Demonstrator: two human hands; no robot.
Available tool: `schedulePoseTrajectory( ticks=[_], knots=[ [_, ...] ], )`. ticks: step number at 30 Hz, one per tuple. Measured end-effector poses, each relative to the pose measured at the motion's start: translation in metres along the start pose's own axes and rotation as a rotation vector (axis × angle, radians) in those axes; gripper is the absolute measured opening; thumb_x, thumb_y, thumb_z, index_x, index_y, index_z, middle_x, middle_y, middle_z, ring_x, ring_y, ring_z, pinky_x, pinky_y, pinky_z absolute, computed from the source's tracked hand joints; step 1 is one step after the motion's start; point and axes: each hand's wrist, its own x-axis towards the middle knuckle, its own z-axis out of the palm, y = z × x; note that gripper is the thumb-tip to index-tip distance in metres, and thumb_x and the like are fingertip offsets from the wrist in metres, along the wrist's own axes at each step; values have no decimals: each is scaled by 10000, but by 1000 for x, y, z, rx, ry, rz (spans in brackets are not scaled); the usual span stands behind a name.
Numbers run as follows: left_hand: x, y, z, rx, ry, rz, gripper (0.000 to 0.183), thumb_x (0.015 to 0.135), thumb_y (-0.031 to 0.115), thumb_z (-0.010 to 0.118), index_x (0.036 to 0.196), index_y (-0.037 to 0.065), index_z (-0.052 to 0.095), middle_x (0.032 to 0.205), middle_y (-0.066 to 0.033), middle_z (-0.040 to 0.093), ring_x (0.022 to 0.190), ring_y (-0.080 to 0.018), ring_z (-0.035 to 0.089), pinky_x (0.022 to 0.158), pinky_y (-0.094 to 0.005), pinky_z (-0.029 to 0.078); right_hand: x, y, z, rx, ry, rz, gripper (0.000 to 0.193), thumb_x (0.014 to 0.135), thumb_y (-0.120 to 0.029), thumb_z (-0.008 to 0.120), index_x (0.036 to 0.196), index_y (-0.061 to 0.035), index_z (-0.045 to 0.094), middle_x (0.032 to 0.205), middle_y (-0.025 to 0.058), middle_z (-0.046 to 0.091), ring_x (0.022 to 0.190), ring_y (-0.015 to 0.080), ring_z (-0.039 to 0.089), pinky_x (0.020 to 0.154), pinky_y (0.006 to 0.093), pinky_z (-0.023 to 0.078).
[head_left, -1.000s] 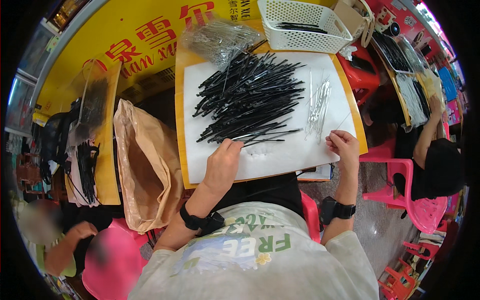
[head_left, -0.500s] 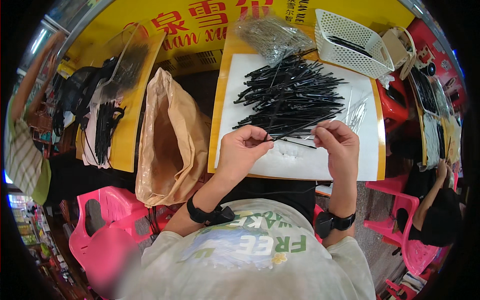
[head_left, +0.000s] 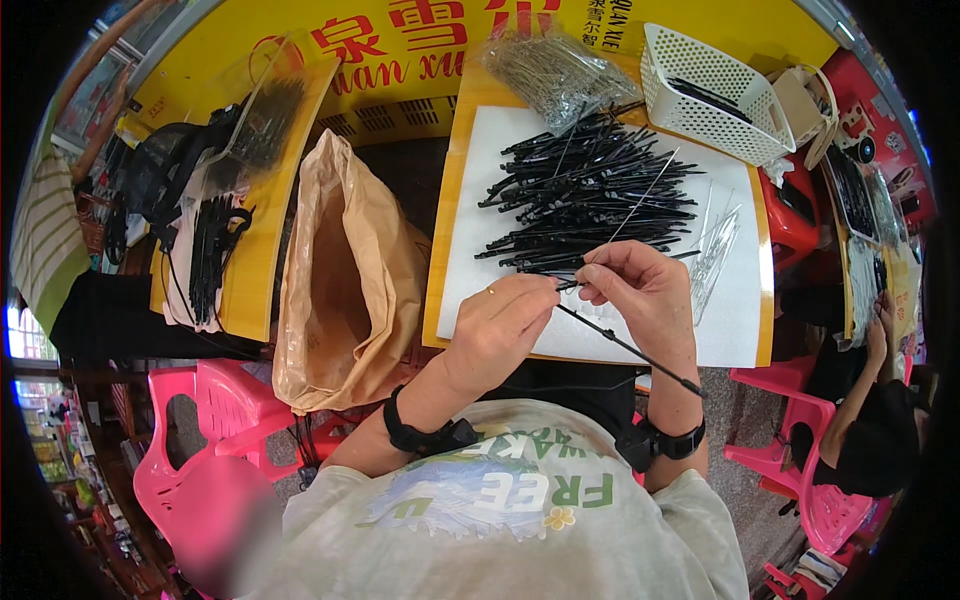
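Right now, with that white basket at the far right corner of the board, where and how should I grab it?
Take the white basket by its near long rim, coming from above. It stands upright and open-topped, with only a few dark pieces inside, so fingers can probably hook over the perforated wall. The pile of black rods lies just in front, so reach over it rather than through it.

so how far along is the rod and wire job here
Done: a few black pieces lie in the white basket. In hand: the left hand and right hand meet on one thin black rod, with a thin metal wire rising from the right hand. Left: a big pile of black rods and loose wires on the white sheet.
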Motion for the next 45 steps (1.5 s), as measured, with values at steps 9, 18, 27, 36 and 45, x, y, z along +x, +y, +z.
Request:
schedulePoseTrajectory(
  ticks=[9, 18, 27, 36, 45],
  knots=[
    [2, -3, 2, 54, -12, 157, 173, 643, -99, 674, 792, -28, 620, 837, -144, 657, 779, -264, 659, 666, -292, 536, -1, 3, -1, 38, 13, -7, 97, 834, -11, 619, 907, 52, 632, 774, 70, 659, 697, 105, 648, 635, 208, 530],
    [6, -1, 1, 62, -35, 197, 162, 634, -100, 657, 779, -54, 602, 822, -165, 645, 790, -283, 659, 686, -309, 544, -6, 6, -5, 4, -11, -18, 91, 839, -2, 610, 911, 51, 629, 775, 71, 658, 696, 102, 644, 624, 203, 520],
    [4, -2, -1, 55, -70, 231, 166, 637, -86, 656, 791, -67, 598, 834, -182, 639, 811, -300, 656, 709, -325, 547, -5, 9, -2, 10, 2, -25, 87, 841, 2, 606, 906, 57, 624, 776, 68, 656, 698, 101, 644, 621, 198, 516],
    [3, -5, -2, 63, -106, 190, 204, 652, -85, 658, 842, -32, 609, 874, -153, 649, 814, -272, 654, 709, -309, 536, -7, 17, -2, 31, 48, -90, 86, 847, 4, 600, 913, 57, 619, 780, 74, 651, 698, 105, 640, 639, 206, 524],
    [-3, -3, 4, -160, -88, -229, 225, 679, -109, 667, 855, 25, 625, 876, -110, 661, 796, -235, 654, 693, -285, 525, -8, 18, -10, 122, 55, -58, 103, 851, -11, 608, 932, 52, 619, 792, 85, 661, 675, 109, 638, 630, 210, 531]
  ],
)
